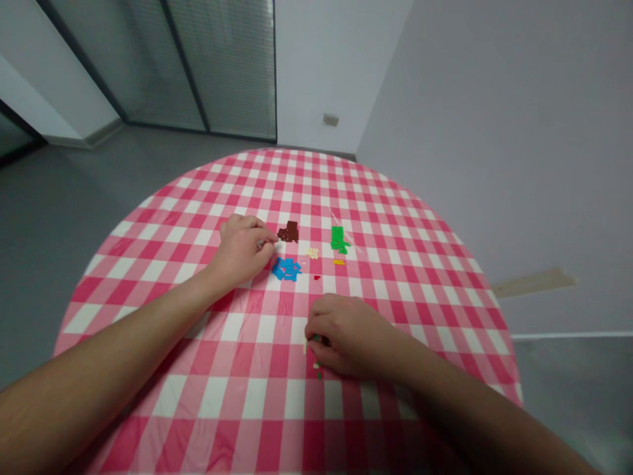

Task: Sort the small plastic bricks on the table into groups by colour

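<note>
My left hand (246,245) rests at the left of a pile of small dark brown plastic pieces (291,231), its fingers curled and thumb and forefinger close together. Whatever is between them is too small to make out. Just below that hand lies a pile of flat blue pieces (287,269). Closer to me, my right hand (343,335) is low over the table with its fingers bent inward. Bits of green and cream show at its fingertips, and a tiny green piece (319,376) lies beside the thumb. The palm side is hidden.
Green pieces (338,239) lie right of the brown ones. Cream pieces (313,253), yellow strips (339,262) and a small red piece (317,278) sit between the hands. A red-and-white checked cloth (237,396) covers the round table. A wall (494,132) rises at the right.
</note>
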